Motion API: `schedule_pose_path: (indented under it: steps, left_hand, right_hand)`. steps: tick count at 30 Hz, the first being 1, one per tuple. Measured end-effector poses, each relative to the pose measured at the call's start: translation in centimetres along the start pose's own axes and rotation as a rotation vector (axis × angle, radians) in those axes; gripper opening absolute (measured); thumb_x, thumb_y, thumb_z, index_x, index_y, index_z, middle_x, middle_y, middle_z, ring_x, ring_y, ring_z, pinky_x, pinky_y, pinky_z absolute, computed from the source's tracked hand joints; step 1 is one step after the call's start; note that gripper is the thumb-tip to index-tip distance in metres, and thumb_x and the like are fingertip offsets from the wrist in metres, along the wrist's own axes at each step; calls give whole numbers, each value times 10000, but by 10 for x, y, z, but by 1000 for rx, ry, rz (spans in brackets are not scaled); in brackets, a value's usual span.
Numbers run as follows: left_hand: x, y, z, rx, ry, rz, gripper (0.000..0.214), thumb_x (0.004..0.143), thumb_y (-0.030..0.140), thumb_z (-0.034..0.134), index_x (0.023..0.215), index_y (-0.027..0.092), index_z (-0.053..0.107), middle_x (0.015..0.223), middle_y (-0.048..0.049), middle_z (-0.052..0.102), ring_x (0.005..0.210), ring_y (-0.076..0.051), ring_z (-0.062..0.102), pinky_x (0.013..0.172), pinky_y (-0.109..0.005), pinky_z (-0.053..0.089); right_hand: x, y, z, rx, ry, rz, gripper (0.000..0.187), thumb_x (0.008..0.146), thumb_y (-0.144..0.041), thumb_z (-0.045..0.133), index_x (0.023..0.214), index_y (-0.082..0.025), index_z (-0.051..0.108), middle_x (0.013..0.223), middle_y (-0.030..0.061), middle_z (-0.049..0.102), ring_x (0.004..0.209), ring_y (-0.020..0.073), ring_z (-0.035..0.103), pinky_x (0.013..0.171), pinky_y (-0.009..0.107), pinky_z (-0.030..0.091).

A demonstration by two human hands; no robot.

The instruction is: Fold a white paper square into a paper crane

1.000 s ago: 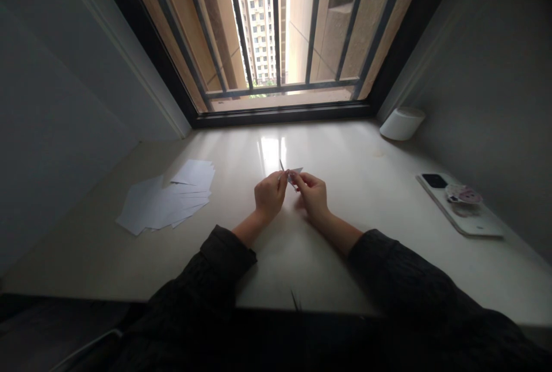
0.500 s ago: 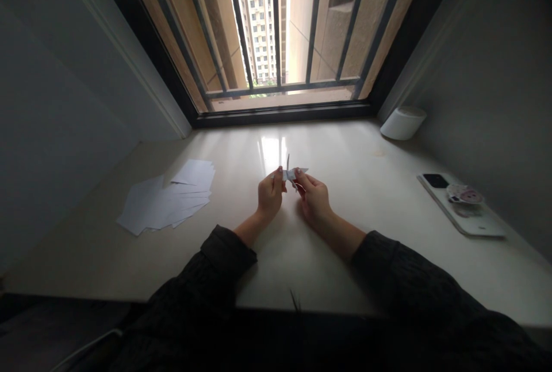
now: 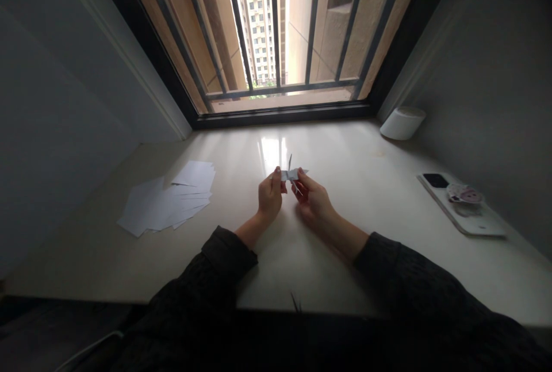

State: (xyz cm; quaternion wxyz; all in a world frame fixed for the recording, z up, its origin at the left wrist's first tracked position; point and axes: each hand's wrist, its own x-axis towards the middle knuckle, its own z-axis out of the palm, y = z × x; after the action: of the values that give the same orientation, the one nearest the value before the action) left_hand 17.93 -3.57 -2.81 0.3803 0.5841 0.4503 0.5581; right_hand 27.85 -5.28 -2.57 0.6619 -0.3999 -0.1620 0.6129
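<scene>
A small folded paper figure (image 3: 291,175), shaped like an origami crane, is held above the white sill between my two hands. My left hand (image 3: 270,195) pinches its left side between thumb and fingers. On the other side my right hand (image 3: 317,198) grips the right part, thumb on top and fingers below. One thin point of the paper sticks up away from me, and another slants down near my right fingers. The fingertips partly hide the folds.
Several loose white paper sheets (image 3: 157,202) lie overlapping at the left. A phone (image 3: 463,211) with a decorated grip on its back rests at the right. Behind it a white cylindrical object (image 3: 402,123) stands by the wall. A barred window (image 3: 280,108) closes off the back.
The paper figure has turned slightly, its upper point leaning more to the right. My right thumb and fingers have shifted a little on it. My left hand stays nearly still.
</scene>
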Motion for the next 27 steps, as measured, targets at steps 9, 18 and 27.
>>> schedule_pose_path:
  steps: [9,18,27]
  left_hand:
    - [1,-1,1,-87,12,-59,550,882,583,365,510,182,428,468,32,427,467,-94,429,518,-245,356]
    - [5,-8,-8,-37,-124,-5,523,887,557,383,558,167,498,510,15,486,500,-102,474,536,-243,390]
    - [16,-20,-16,-52,-288,-79,413,872,512,446,1088,195,600,854,-51,664,726,-141,620,575,-229,458]
  right_hand:
    - [0,-3,2,92,19,80,158,630,-303,786,693,-212,673,715,-20,663,712,118,598,707,248,464]
    - [19,-5,-10,-197,-83,-54,290,624,-462,766,680,-186,694,680,22,655,665,144,574,635,281,421]
    - [41,-25,-24,-424,-234,-58,389,609,-556,743,617,-172,684,620,33,623,566,130,511,548,281,370]
